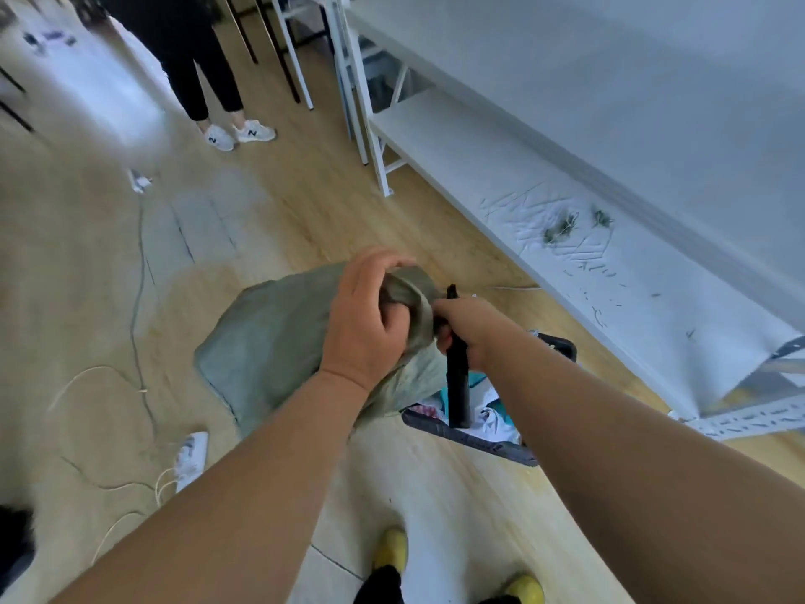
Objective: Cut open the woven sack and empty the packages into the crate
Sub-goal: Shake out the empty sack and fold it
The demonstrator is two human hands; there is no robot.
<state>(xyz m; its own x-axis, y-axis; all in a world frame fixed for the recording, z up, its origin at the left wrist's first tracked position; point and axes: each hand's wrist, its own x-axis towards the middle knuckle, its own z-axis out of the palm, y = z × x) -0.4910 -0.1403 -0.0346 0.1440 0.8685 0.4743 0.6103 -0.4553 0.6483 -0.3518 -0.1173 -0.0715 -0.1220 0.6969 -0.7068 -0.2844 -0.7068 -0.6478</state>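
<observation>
A grey-green woven sack (265,342) stands on the wooden floor, bulging, with its neck gathered at the top. My left hand (366,316) grips that bunched neck. My right hand (468,329) holds a black cutting tool (457,385); its long black handle points down toward me and its tip (451,292) rises beside the neck. The tool touches the gathered fabric just right of my left hand. Behind the sack, a dark crate (470,435) lies partly hidden by my right arm, with white and teal packages (492,414) inside.
White metal shelving (522,180) runs along the right, its low shelf bearing scraps of green fibre. A person in black trousers and white sneakers (239,135) stands at the far left. Cables and a white power strip (189,459) lie on the floor at left.
</observation>
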